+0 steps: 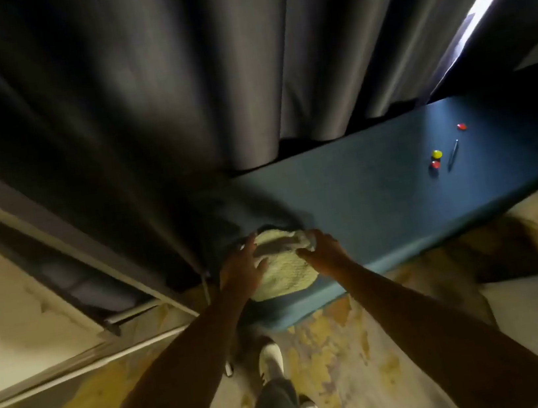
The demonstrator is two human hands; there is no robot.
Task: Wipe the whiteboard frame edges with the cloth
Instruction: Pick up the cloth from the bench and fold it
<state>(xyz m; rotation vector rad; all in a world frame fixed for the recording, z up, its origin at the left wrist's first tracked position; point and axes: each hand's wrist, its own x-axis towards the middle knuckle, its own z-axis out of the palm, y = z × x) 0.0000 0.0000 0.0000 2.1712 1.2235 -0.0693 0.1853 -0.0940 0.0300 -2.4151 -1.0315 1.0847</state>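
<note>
A pale yellow-green cloth [284, 271] lies bunched on the near left end of a dark blue table [380, 195]. My left hand [241, 271] rests on the cloth's left side with fingers spread over it. My right hand [322, 251] grips the cloth's right side, fingers curled into a grey fold. The whiteboard [6, 310] stands at the left, its pale surface tilted in view, with its grey frame edge [68, 239] running diagonally beside it.
Dark grey curtains [174, 78] hang behind the table, with a bright gap at the upper right. On the table's far right lie a yellow magnet [437, 154], two red magnets [435, 165] and a pen [453, 155]. Patterned carpet and my white shoes [270, 359] are below.
</note>
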